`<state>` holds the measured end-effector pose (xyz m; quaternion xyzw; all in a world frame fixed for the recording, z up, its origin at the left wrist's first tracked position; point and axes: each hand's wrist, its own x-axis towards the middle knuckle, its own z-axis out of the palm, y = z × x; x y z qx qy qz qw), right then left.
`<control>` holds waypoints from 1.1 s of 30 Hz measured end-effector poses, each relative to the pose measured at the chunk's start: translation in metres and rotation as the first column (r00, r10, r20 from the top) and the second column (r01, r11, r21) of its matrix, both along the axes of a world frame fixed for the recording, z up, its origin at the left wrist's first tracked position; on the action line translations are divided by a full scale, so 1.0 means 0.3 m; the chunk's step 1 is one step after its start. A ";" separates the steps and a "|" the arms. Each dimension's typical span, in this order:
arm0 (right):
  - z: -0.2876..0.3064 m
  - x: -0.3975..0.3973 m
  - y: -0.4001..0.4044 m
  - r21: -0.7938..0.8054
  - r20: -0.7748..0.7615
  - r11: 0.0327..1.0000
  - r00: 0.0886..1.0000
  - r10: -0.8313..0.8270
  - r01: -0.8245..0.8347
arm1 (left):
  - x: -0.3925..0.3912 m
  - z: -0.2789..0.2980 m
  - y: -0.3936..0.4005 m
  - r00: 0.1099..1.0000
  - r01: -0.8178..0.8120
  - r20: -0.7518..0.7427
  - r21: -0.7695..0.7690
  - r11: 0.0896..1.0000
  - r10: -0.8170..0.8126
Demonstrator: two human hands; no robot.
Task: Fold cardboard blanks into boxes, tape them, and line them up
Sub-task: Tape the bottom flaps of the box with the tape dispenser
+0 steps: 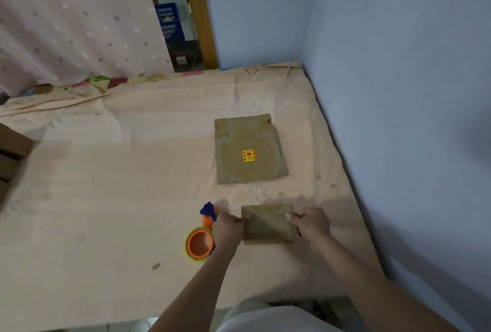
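Observation:
A small flat cardboard blank [267, 225] lies on the bed near the front edge. My left hand [228, 228] grips its left edge with the thumb on top. Its right edge is pinched by my right hand [312, 225]. Farther back rests a larger flattened cardboard blank [249, 149] with old tape and a yellow-red sticker. An orange and blue tape dispenser [200, 242] with a yellowish tape roll lies just left of my left hand, partly behind my wrist.
The peach bedsheet [119, 172] covers the bed. Blue walls [398, 92] close the right side and far corner. Brown cardboard boxes [10, 153] stand at the left edge. A dotted curtain and a blue basket [168, 22] are beyond the bed.

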<state>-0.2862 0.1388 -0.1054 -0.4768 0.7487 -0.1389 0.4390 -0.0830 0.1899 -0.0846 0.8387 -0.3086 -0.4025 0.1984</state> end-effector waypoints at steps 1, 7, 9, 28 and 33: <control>-0.006 -0.005 -0.003 0.010 0.011 1.000 1.000 -0.008 0.008 | 0.008 -0.010 -0.001 0.999 -0.024 -0.038 0.000 1.000 0.024; 0.026 -0.021 -0.022 0.114 0.055 0.993 0.998 0.007 -0.013 | 0.031 -0.057 0.015 0.946 -0.187 -0.264 0.023 0.982 0.186; 0.081 -0.003 -0.053 0.150 -0.148 0.957 0.951 0.270 -0.249 | 0.029 -0.039 0.029 0.893 -0.265 -0.361 0.057 0.962 0.268; 0.162 0.168 -0.184 0.228 -0.241 0.699 0.657 0.715 -0.677 | -0.132 0.085 0.070 0.292 -0.593 -0.803 0.275 0.757 0.520; 0.111 0.097 -0.157 0.230 -0.074 0.881 0.895 0.440 -0.414 | -0.106 0.075 0.020 0.492 -0.471 -0.757 0.183 0.863 0.429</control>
